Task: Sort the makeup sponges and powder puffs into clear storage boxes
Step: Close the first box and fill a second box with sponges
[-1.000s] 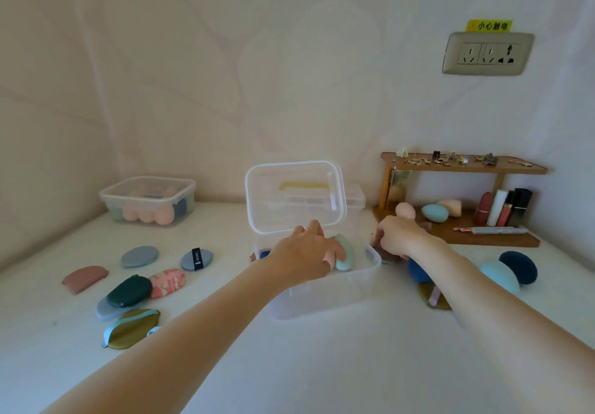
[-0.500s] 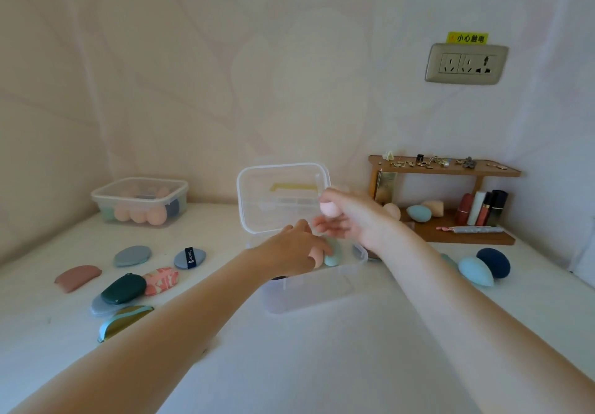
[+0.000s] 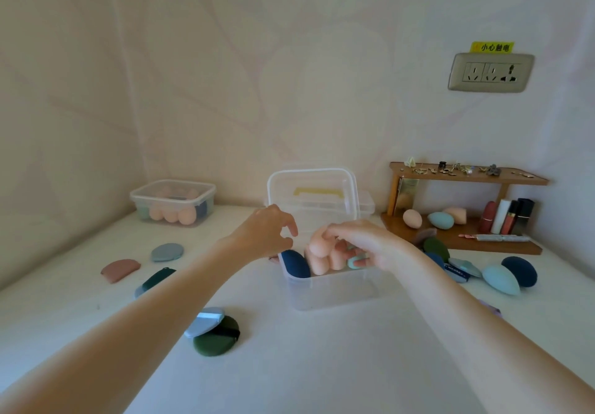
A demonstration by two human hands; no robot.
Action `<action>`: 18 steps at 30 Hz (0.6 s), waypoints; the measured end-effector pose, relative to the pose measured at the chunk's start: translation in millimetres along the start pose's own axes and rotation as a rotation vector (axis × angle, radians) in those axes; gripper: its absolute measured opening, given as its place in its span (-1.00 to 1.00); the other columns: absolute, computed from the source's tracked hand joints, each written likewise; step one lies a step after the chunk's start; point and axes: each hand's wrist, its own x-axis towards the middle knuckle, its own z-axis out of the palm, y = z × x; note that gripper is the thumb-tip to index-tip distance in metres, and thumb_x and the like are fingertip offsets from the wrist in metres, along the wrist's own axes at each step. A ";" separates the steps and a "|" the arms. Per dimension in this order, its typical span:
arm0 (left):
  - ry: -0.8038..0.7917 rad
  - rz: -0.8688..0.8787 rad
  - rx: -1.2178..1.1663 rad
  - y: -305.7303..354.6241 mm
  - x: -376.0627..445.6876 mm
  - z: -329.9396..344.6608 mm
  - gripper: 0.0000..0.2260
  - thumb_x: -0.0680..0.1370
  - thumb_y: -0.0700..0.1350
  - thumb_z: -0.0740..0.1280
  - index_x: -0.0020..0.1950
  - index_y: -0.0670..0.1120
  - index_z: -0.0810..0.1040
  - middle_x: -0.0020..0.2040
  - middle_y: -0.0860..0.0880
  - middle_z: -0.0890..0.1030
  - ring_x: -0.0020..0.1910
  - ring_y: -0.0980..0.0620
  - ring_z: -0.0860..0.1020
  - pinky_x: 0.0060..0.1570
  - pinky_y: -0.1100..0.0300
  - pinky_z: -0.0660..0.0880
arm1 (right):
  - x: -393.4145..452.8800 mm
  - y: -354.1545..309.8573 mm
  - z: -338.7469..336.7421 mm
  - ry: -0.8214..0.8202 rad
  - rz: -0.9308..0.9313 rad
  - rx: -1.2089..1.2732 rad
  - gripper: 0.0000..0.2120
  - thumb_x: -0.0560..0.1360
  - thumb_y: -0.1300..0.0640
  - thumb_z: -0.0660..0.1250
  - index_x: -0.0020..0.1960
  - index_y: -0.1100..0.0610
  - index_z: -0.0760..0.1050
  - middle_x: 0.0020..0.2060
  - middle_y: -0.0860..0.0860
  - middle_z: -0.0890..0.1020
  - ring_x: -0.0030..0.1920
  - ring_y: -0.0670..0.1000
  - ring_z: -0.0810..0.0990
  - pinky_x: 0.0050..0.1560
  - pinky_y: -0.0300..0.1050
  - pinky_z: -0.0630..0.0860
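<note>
- Open clear box at bench centre, lid up; navy sponge and peach sponges inside.
- Right hand over the box, fingers curled on a peach sponge at the top of the pile.
- Left hand by the box's left rim, grip loosely curled, holding nothing.
- Second box back left, lidded, sponges inside.
- Puffs loose on bench: green puff, blue-grey puff, pink puff.

Walls: we see pale pink wallpaper meeting in a corner at left.
Socket: we find a beige outlet under a yellow sticker.
Worktop: white surface.
Furniture: wooden shelf at the right back corner.
</note>
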 end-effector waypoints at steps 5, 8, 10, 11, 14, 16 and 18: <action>-0.054 -0.012 0.043 5.8 1.6 7.1 -0.76 0.53 -0.16 0.25 0.18 -0.01 0.53 0.22 -0.06 0.42 0.17 -0.05 0.47 0.03 0.24 0.39 | -4.3 -7.3 -0.7 -0.240 -0.167 -0.106 -0.85 0.43 0.20 0.39 0.00 0.14 0.57 -0.26 0.04 0.55 -0.30 -0.06 0.48 -0.26 -0.26 0.41; -0.047 0.001 0.091 7.9 2.8 10.2 -0.77 0.54 -0.13 0.26 0.18 0.00 0.53 0.24 -0.06 0.43 0.20 -0.06 0.44 0.17 0.17 0.41 | -2.8 -12.8 6.3 -0.324 -0.166 -0.328 -0.83 0.40 0.18 0.43 -0.02 0.03 0.59 -0.15 0.00 0.60 -0.19 -0.06 0.54 -0.11 -0.25 0.50; -0.066 0.002 0.081 9.5 2.1 9.4 -0.76 0.54 -0.13 0.26 0.19 0.01 0.52 0.25 -0.06 0.42 0.20 -0.05 0.45 0.17 0.16 0.42 | 1.0 -12.7 13.5 -0.342 -0.184 -0.502 -0.83 0.41 0.10 0.43 0.00 -0.01 0.62 -0.04 -0.02 0.61 -0.06 -0.03 0.54 0.05 -0.20 0.49; -0.081 0.003 0.064 10.5 1.2 7.8 -0.76 0.55 -0.14 0.25 0.20 0.01 0.51 0.25 -0.06 0.42 0.20 -0.05 0.46 0.15 0.18 0.43 | 2.4 -12.6 17.2 -0.335 -0.196 -0.540 -0.86 0.41 0.07 0.43 -0.02 -0.03 0.62 -0.01 -0.03 0.61 -0.04 -0.03 0.54 0.04 -0.22 0.48; -0.158 0.006 -0.031 11.4 -1.1 2.6 -0.72 0.53 -0.13 0.26 0.23 0.04 0.48 0.28 -0.04 0.40 0.20 -0.03 0.49 0.03 0.26 0.42 | 6.5 -11.3 26.4 -0.254 -0.223 -0.567 -0.93 0.40 0.01 0.41 -0.16 -0.01 0.57 -0.02 -0.01 0.62 -0.09 -0.03 0.53 -0.07 -0.26 0.44; -0.206 0.010 -0.039 10.7 -2.5 0.8 -0.66 0.50 -0.05 0.31 0.28 0.07 0.43 0.32 -0.02 0.37 0.25 -0.03 0.45 0.10 0.24 0.40 | 9.2 -9.7 31.0 -0.198 -0.244 -0.584 -0.88 0.40 0.02 0.41 -0.20 0.05 0.52 -0.12 -0.03 0.56 -0.13 -0.02 0.49 -0.11 -0.24 0.41; -0.246 0.005 0.047 11.0 -2.6 1.9 -0.57 0.46 0.03 0.36 0.32 0.10 0.38 0.34 -0.03 0.33 0.32 -0.06 0.36 0.25 0.09 0.39 | 11.3 -8.7 33.0 -0.203 -0.251 -0.590 -0.85 0.39 0.08 0.42 -0.31 0.03 0.50 -0.15 -0.03 0.54 -0.12 -0.01 0.49 -0.07 -0.21 0.43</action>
